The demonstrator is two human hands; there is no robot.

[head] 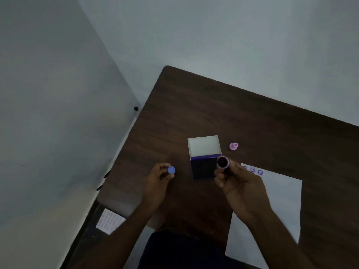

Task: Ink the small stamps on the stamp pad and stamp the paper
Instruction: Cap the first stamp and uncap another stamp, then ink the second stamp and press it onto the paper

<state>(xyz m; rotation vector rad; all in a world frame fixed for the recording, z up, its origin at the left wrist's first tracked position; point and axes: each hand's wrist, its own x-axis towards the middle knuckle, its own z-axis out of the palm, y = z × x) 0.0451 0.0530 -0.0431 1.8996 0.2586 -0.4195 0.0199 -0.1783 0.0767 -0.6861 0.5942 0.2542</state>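
My right hand (239, 183) grips a small pink stamp (223, 162), its dark inked face turned up toward me, held just over the right edge of the stamp pad. The stamp pad (202, 167) lies open on the table, dark ink surface near me, white lid (204, 145) hinged up behind it. My left hand (159, 181) pinches a small blue stamp (171, 170) left of the pad. A white paper (279, 200) lies at the right, with three purple prints (252, 169) along its far edge. Another pink stamp (233, 146) stands right of the lid.
The dark wooden table (213, 105) has its left edge close to a pale wall. A small white dotted sheet (109, 221) lies below the table's near left corner. A black knob (136, 108) sits by the far left edge.
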